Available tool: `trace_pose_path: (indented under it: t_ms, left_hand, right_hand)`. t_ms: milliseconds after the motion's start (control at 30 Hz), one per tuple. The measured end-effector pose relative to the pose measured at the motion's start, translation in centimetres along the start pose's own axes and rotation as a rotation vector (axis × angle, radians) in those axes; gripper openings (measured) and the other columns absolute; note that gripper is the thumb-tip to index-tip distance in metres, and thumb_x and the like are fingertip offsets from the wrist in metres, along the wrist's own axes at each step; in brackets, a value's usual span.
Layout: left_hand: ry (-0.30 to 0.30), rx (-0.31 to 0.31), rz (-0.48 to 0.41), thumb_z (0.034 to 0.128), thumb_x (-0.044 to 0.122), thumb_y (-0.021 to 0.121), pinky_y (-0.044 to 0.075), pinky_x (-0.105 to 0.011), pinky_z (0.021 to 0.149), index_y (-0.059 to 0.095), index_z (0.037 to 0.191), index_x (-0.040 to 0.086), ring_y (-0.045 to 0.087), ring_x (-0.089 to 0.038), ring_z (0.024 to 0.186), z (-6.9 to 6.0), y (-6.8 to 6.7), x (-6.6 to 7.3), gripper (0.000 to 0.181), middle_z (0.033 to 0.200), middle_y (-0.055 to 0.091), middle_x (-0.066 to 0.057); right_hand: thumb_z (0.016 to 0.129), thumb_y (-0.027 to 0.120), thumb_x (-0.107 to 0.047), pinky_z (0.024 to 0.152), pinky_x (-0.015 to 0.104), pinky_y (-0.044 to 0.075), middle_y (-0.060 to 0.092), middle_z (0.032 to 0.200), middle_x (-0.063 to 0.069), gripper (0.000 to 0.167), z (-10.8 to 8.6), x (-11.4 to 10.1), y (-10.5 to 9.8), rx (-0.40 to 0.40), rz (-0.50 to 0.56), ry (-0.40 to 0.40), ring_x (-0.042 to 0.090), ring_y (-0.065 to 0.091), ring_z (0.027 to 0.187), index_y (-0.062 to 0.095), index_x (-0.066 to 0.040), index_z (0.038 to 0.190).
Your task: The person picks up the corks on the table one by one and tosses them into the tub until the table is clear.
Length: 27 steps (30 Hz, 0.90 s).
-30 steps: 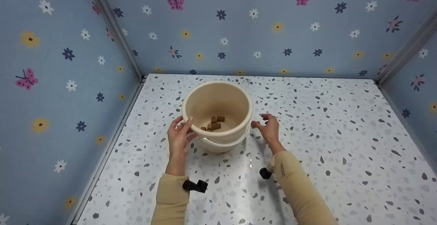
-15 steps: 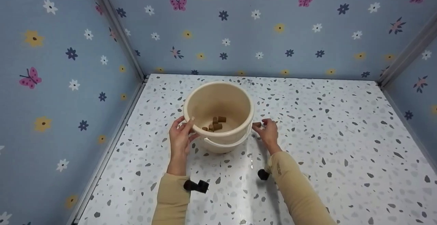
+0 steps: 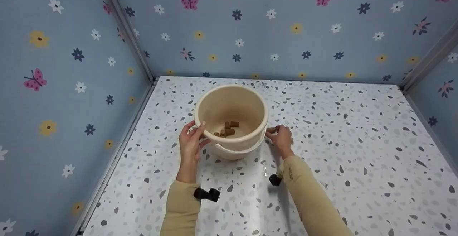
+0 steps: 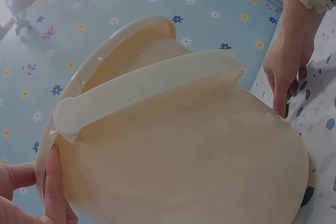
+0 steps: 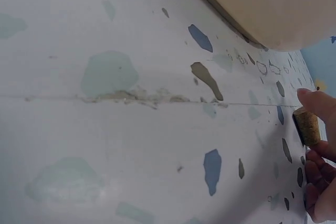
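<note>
A cream bucket (image 3: 231, 96) with a white handle (image 3: 239, 151) stands upright on the table. Several brown cork stoppers (image 3: 229, 131) lie on its floor. My left hand (image 3: 189, 143) grips the bucket's left rim; the left wrist view shows the fingers (image 4: 53, 184) on the two sides of that rim. Low beside the bucket's right side, my right hand (image 3: 282, 139) pinches one cork stopper (image 5: 307, 126) between thumb and finger, at the tabletop. In the head view the fingers partly cover this cork.
The white speckled table (image 3: 343, 150) spreads out to both sides of the bucket. Blue flowered panels (image 3: 286, 21) close it in at the back, left and right. Black camera mounts (image 3: 207, 194) stick out from the sleeves.
My right hand's fingers have come down and closed on the cork beside the bucket. The left hand keeps its hold on the rim. The view has shifted slightly.
</note>
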<state>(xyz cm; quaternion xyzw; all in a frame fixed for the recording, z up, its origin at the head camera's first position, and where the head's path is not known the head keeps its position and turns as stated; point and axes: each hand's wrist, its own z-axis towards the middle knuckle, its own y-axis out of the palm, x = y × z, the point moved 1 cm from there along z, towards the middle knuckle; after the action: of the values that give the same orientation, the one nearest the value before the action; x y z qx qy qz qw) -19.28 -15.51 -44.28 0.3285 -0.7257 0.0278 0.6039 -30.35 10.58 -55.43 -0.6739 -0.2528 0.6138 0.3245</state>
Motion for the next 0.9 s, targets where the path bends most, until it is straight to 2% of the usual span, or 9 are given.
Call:
trace_pose_path:
  t_ms: [300, 667, 700, 800, 867, 900]
  left_hand:
    - [0.021, 0.0, -0.01, 0.0826, 0.007, 0.062, 0.052, -0.028, 0.048, 0.046, 0.115, 0.002, 0.057, -0.014, 0.057, 0.2, 0.0, -0.2, 0.036, 0.076, 0.051, -0.006]
    - [0.016, 0.003, 0.01, 0.0832, 0.009, 0.062, 0.053, -0.03, 0.052, 0.046, 0.117, 0.002, 0.058, -0.016, 0.061, 0.2, 0.1, -0.3, 0.038, 0.081, 0.053, -0.01]
    - [0.021, -0.015, -0.005, 0.0832, 0.009, 0.062, 0.053, -0.031, 0.052, 0.046, 0.117, 0.002, 0.058, -0.016, 0.062, 0.2, 0.0, -0.3, 0.038, 0.081, 0.053, -0.01]
    - [0.037, -0.019, 0.009, 0.0791, 0.019, 0.068, 0.054, -0.036, 0.055, 0.048, 0.117, 0.006, 0.061, -0.021, 0.068, 3.3, -1.3, -3.1, 0.045, 0.085, 0.057, -0.011]
    - [0.036, -0.025, 0.015, 0.0747, 0.027, 0.072, 0.054, -0.038, 0.059, 0.05, 0.117, 0.013, 0.062, -0.023, 0.075, 6.0, -2.4, -5.4, 0.05, 0.091, 0.058, -0.011]
    - [0.034, -0.044, -0.002, 0.0756, 0.025, 0.071, 0.054, -0.038, 0.059, 0.05, 0.118, 0.011, 0.062, -0.024, 0.075, 6.7, -2.8, -6.0, 0.05, 0.091, 0.059, -0.012]
  right_hand:
    - [0.076, 0.068, -0.032, 0.074, 0.047, 0.04, 0.052, 0.094, 0.015, 0.038, 0.0, 0.0, 0.2, 0.043, -0.006, -0.008, 0.03, 0.049, 0.09, 0.058, -0.001, 0.096]
    - [0.077, 0.067, -0.029, 0.08, 0.047, 0.034, 0.051, 0.093, 0.011, 0.031, -0.2, 0.4, 0.4, 0.035, 0.07, 0.018, 0.024, 0.046, 0.088, 0.059, -0.005, 0.094]
    - [0.077, 0.067, -0.029, 0.08, 0.047, 0.034, 0.051, 0.093, 0.011, 0.031, -0.2, 0.4, 0.4, 0.034, 0.071, 0.016, 0.024, 0.046, 0.088, 0.059, -0.005, 0.094]
    - [0.078, 0.067, -0.029, 0.081, 0.047, 0.034, 0.051, 0.093, 0.01, 0.03, -0.3, 0.4, 0.2, 0.023, 0.085, 0.012, 0.024, 0.046, 0.088, 0.06, -0.005, 0.095]
    - [0.078, 0.067, -0.028, 0.081, 0.046, 0.034, 0.051, 0.093, 0.01, 0.031, -0.4, 0.3, 0.1, 0.019, 0.097, 0.01, 0.024, 0.046, 0.088, 0.059, -0.004, 0.096]
    - [0.078, 0.067, -0.026, 0.081, 0.045, 0.034, 0.051, 0.093, 0.011, 0.03, -0.4, 0.3, 0.1, 0.02, 0.11, 0.002, 0.024, 0.046, 0.087, 0.059, -0.004, 0.097]
